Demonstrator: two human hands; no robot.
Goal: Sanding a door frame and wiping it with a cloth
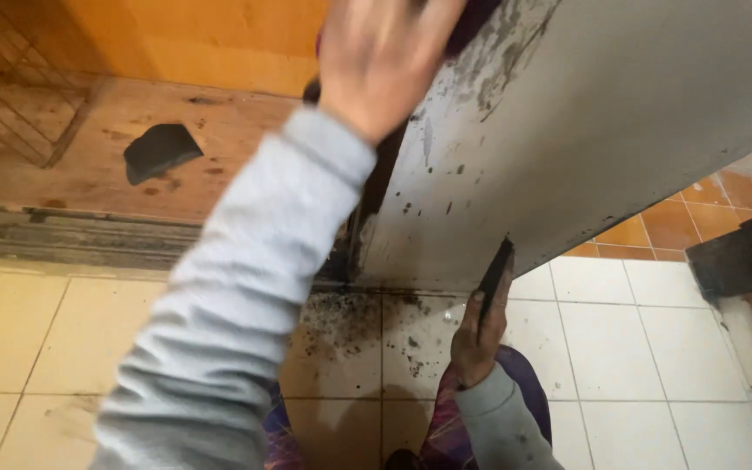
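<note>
Head view: grey door point(585, 130), paint flaking, leaning over pale floor tiles point(637, 348) strewn with dark scrapings point(350, 326). Left hand point(380, 61) flat against door's upper edge, grip spread wide. Right hand point(478, 335) lower, grip closed around dark scraper point(495, 278), blade touching door's bottom edge.

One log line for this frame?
left hand: on door edge | right hand: dark scraper at door bottom | dark flakes on tiles
</note>
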